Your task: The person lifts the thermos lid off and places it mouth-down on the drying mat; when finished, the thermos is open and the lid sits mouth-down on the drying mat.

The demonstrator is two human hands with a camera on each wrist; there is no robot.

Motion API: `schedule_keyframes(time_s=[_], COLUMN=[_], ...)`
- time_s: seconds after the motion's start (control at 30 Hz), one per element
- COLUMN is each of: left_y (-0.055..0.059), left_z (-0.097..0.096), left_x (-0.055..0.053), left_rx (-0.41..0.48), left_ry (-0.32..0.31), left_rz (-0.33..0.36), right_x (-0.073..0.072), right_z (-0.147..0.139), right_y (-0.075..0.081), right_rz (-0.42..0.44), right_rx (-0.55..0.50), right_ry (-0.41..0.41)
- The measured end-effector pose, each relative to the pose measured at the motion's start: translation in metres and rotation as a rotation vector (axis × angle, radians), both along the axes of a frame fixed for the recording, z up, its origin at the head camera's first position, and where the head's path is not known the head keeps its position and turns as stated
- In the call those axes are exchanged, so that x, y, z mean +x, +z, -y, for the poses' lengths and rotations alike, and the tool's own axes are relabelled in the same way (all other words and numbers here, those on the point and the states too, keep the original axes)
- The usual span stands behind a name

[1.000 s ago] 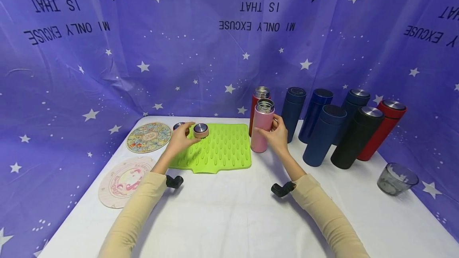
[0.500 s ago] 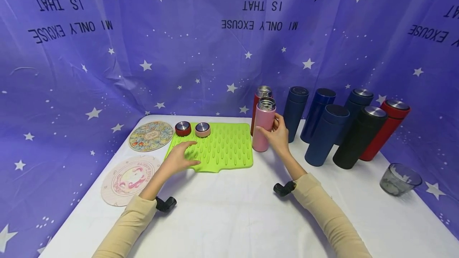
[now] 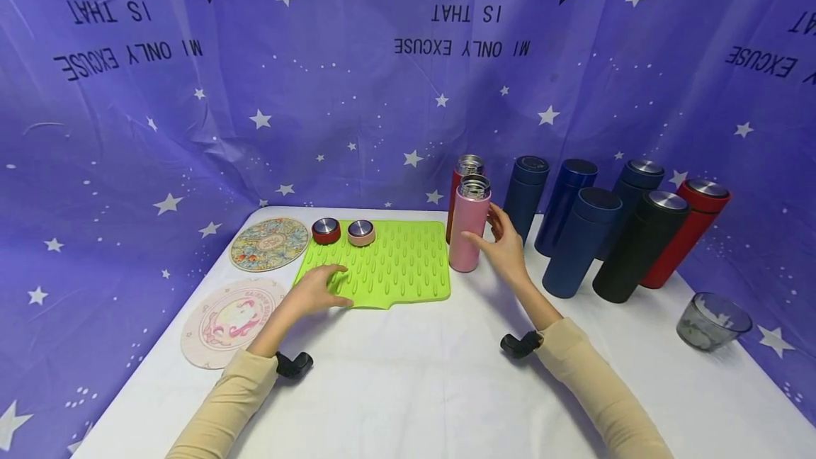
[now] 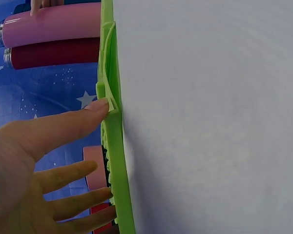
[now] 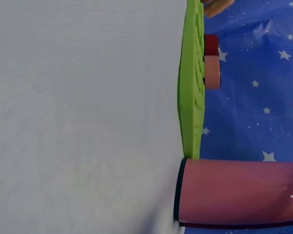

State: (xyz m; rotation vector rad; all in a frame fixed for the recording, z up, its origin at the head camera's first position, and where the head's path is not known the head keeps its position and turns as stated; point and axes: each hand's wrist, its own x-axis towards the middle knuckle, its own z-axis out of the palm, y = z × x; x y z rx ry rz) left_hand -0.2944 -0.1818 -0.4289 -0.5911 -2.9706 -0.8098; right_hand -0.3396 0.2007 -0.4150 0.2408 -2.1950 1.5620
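Note:
A pink thermos bottle, its lid off and steel neck bare, stands upright right of the green drying mat. My right hand is at its right side, the thumb overlapping the body and the fingers loosely spread, with a gap between thumb and fingers. An uncapped red thermos stands behind it. My left hand is spread at the mat's front left corner, holding nothing; in the left wrist view its thumb overlaps the mat's edge. On the mat sit a red lid and a pink lid.
Several capped thermoses, among them a black one and a red one, stand at the right. A glass bowl sits near the right edge. Two round mats, one patterned and one pink, lie at the left.
My left hand has let go of the pink lid and drawn back toward the mat's front left corner. My right hand has loosened and shifted slightly right and nearer; the pink bottle stays standing.

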Motion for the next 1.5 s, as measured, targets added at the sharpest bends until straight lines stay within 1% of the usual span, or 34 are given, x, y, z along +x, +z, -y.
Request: schedule_keyframes(time_s=[0.07,0.27,0.33,0.43,0.5,0.67,0.87,1.0,1.27,1.37,1.5], left_y=[0.0,0.0,0.0,0.0,0.0,-0.001,0.0,0.001,-0.003,-0.004,-0.005], left_z=[0.001,0.003,0.003,0.003,0.003,0.003,0.002,0.003,0.001,0.001,0.0], left_x=[0.0,0.0,0.0,-0.001,-0.001,-0.002,-0.001,0.0,-0.001,-0.002,-0.002], left_rx=[0.001,-0.002,-0.008,-0.013,-0.019,-0.022,-0.026,-0.021,-0.021,-0.026,-0.026], left_ry=[0.003,0.005,-0.004,-0.01,-0.016,-0.016,-0.012,-0.011,-0.015,-0.016,-0.008], left_rz=[0.0,-0.014,-0.022,-0.025,-0.03,-0.021,-0.025,-0.024,-0.022,-0.021,-0.02], right_x=[0.003,0.012,0.014,0.015,0.014,0.005,-0.017,-0.03,-0.048,-0.05,-0.049], right_z=[-0.006,-0.021,-0.026,-0.031,-0.034,-0.04,-0.045,-0.044,-0.047,-0.048,-0.049], right_y=[0.002,0.009,0.011,0.013,0.014,0.015,0.011,0.007,0.001,-0.002,-0.004], right_rz=[-0.027,-0.189,-0.227,-0.25,-0.243,-0.192,-0.17,-0.195,-0.256,-0.278,-0.3], right_rx=[-0.006,-0.063,-0.083,-0.124,-0.147,-0.161,-0.128,-0.102,-0.096,-0.107,-0.106], right_ry=[-0.033,-0.169,-0.203,-0.238,-0.257,-0.307,-0.356,-0.371,-0.416,-0.438,-0.448])
